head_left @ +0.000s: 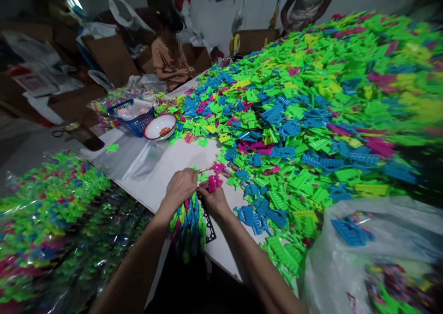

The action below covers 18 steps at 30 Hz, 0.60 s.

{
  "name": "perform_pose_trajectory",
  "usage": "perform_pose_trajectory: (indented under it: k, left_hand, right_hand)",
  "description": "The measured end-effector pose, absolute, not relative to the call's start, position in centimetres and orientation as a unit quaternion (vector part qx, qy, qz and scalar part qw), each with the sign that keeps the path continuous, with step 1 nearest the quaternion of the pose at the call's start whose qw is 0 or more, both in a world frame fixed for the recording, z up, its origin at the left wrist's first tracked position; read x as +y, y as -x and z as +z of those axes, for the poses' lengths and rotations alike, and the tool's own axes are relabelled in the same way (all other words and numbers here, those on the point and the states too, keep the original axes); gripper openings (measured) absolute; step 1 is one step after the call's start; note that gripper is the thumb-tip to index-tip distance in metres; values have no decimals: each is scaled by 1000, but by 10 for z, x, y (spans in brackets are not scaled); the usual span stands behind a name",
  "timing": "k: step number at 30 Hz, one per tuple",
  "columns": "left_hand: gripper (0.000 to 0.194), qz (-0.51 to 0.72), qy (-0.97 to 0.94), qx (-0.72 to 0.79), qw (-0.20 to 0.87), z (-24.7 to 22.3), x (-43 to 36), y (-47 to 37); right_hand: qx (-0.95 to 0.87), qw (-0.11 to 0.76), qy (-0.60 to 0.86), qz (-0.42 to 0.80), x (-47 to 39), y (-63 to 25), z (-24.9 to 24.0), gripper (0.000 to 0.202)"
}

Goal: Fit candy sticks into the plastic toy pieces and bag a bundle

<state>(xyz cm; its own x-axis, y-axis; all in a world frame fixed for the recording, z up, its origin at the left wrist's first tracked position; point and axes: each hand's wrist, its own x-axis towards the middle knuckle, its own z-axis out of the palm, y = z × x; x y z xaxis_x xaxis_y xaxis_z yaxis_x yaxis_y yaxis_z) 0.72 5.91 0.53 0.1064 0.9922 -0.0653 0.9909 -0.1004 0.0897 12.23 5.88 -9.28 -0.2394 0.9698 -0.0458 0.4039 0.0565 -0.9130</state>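
My left hand (182, 184) is closed over the top of a hanging bunch of coloured plastic pieces (188, 226), in green, blue, yellow and pink. Right beside it, my right hand (213, 199) is closed in a pinch, with a pink plastic piece (215, 183) at its fingers. Part of that grip is hidden. A black openwork plastic frame (210, 231) shows between the bunch and my right wrist. Another pink piece (218, 167) lies just beyond my fingertips on the white tabletop (183, 154).
A huge heap of plastic pieces (294, 120) covers the right and back. At left are bagged pieces (44, 203), a clear bag (138, 164), a bowl (168, 120), a blue basket (138, 122) and a bottle (85, 136). Two people (171, 62) work across the table. A plastic sack (332, 268) stands at right.
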Motion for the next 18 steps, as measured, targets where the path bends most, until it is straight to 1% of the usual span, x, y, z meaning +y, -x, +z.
perform_pose_trajectory:
  k: [3,5,8,11,14,16,18]
  left_hand:
    - [40,31,-732,677,64,7,58,-8]
    - [47,51,-728,681,65,7,56,-10]
    - [54,66,-732,675,60,8,55,-13]
    - [43,52,-723,685,64,10,56,-16]
    - [33,33,-704,706,73,11,58,-17]
    - [32,31,-700,710,68,11,58,-17]
    - [32,29,-697,714,61,11,57,-18]
  right_hand:
    - [-698,270,526,404,67,-123,-93,16]
    - [-733,229,521,372,70,-126,-88,15]
    - [-778,170,511,325,70,-123,-79,21]
    - [-803,115,510,287,71,-118,-70,28]
    - [-827,73,484,276,79,-124,-62,23]
    - [-838,62,470,271,90,-133,-57,19]
    - [-836,71,482,251,103,-139,-53,22]
